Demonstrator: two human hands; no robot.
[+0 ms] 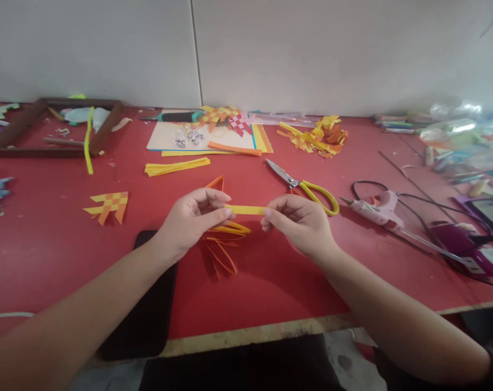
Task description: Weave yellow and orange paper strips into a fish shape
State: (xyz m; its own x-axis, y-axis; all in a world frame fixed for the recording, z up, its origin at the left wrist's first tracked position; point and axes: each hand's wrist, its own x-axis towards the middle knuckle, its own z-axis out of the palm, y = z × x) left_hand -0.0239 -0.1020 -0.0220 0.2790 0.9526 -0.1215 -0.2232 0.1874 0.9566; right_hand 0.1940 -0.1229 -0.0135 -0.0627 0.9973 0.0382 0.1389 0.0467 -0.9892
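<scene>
My left hand (191, 217) and my right hand (299, 222) pinch the two ends of a short yellow paper strip (247, 209), held level just above the red table (271, 271). Both hands have fingers closed on the strip. Under and between the hands lie folded orange and yellow paper strips (224, 239), partly hidden by my left fingers. An orange folded loop (216, 182) pokes up behind my left hand.
Yellow-handled scissors (305, 187) and a pink glue gun (374, 209) with cables lie to the right. A dark phone (146, 304) sits under my left forearm. A woven paper fish (108, 205), yellow strips (176, 166), paper sheets (206, 138), scraps (315, 136) and a wooden frame (46, 127) lie farther back.
</scene>
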